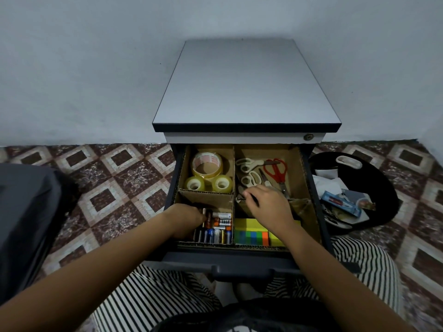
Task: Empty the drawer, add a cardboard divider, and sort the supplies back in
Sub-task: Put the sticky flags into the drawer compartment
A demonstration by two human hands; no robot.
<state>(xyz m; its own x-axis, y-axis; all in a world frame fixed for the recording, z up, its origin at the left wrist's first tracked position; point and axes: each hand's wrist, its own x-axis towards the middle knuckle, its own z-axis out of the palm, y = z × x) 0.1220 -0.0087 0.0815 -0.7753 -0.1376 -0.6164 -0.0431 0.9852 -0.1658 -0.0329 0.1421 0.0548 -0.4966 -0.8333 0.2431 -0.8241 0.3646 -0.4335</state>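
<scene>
The drawer (239, 259) stands pulled out of a small cabinet (247, 87), lined with a cardboard divider (234, 168) that makes four compartments. Tape rolls (207, 165) sit far left, batteries (219, 232) near left, scissors (275, 171) far right and sticky notes (251, 233) near right. The left hand (189, 218) reaches into the battery compartment with its fingertips among the batteries; I cannot tell whether it grips one. The right hand (268, 202) hovers over the scissors compartment, pinching a small dark object (241, 199). A black basket (386, 188) of papers sits on the tiled floor (119, 178) just right of the drawer.
</scene>
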